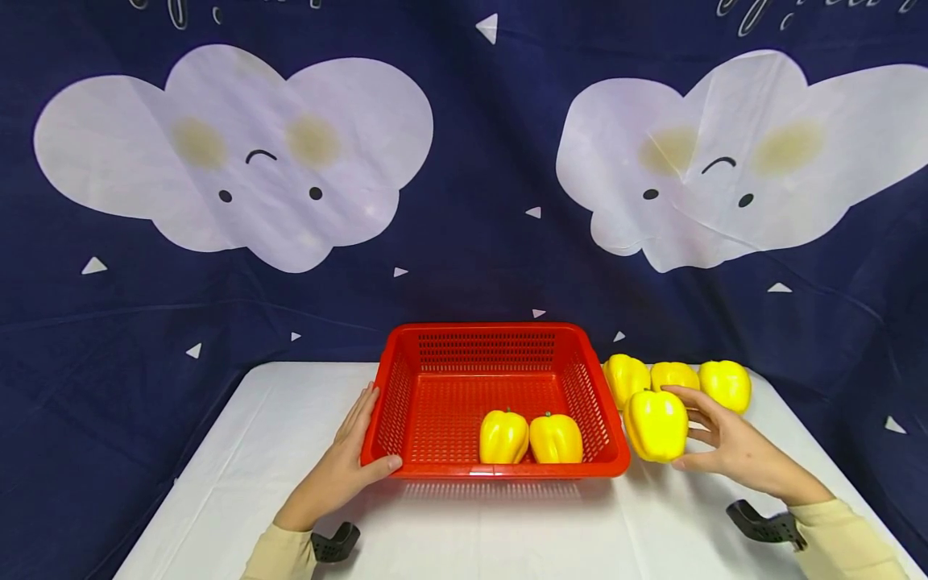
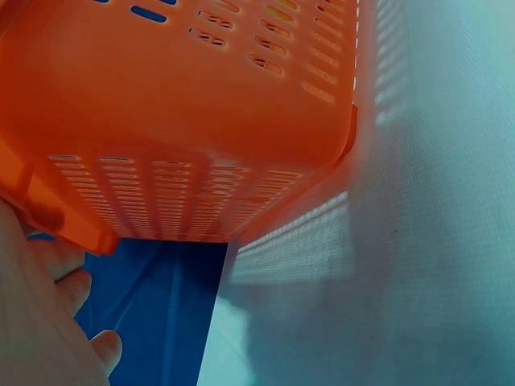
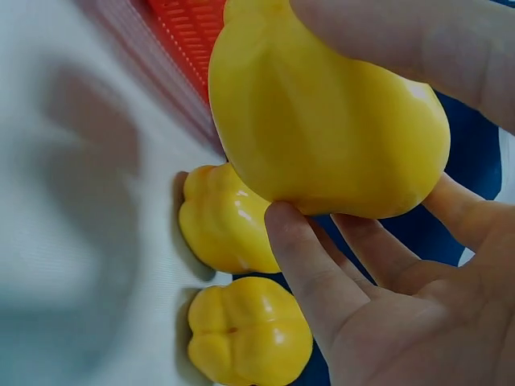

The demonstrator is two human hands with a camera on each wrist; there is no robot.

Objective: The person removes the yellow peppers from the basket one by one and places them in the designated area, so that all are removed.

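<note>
My right hand (image 1: pixel 739 451) grips a yellow bell pepper (image 1: pixel 656 427) between thumb and fingers, just right of the red basket (image 1: pixel 500 473). In the right wrist view this bell pepper (image 3: pixel 322 129) fills much of the upper middle, the thumb on one side and fingertips on the other. My left hand (image 1: pixel 341 463) rests against the basket's left side, its fingers stretched along the outside and its thumb on the front rim corner. Inside the basket, two yellow bell peppers, one (image 1: pixel 503 437) beside the other (image 1: pixel 556 439), sit near the front wall.
Three more yellow bell peppers, left (image 1: pixel 625 379), middle (image 1: pixel 674 375) and right (image 1: pixel 725 385), stand in a row at the table's back right. A white cloth covers the table (image 1: pixel 507 532). Behind it hangs a dark blue curtain (image 1: pixel 493 161) with printed clouds.
</note>
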